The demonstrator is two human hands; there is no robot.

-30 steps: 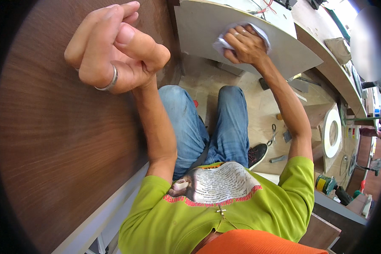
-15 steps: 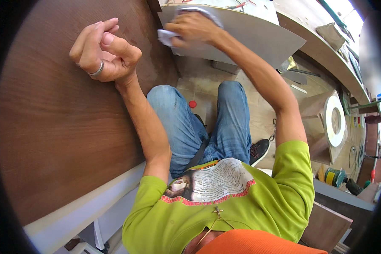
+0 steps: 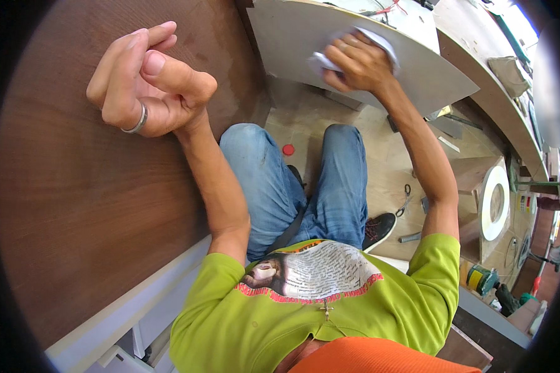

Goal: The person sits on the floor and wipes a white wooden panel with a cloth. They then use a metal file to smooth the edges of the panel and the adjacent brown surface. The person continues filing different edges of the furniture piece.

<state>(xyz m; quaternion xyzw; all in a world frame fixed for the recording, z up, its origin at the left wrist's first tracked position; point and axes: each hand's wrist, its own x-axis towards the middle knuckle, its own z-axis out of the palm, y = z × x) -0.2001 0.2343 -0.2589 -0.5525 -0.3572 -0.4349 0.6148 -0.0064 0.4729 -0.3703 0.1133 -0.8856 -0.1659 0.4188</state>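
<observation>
My right hand (image 3: 361,68) grips a folded white cloth (image 3: 381,42) against the face of a pale grey-white panel (image 3: 286,43), near its upper edge. The cloth looks a little smeared by motion. On the left, my left hand (image 3: 162,112) hovers in front of a large dark brown wood-grain panel (image 3: 68,199). Its fingers are loosely curled with the thumb apart, nothing shows in them, and a ring sits on one finger. Whether this hand touches the brown panel, I cannot tell.
A red round cap (image 3: 288,150) lies on the floor by my knees. Scissors (image 3: 404,200) rest at the right, near a wooden box with a white ring (image 3: 494,203). Red and dark wires (image 3: 386,9) lie atop the white panel. A curved bench (image 3: 485,87) runs along the right.
My right hand has slid to the right along the white panel with the cloth. My left hand stays nearly in place, and the view has shifted slightly.
</observation>
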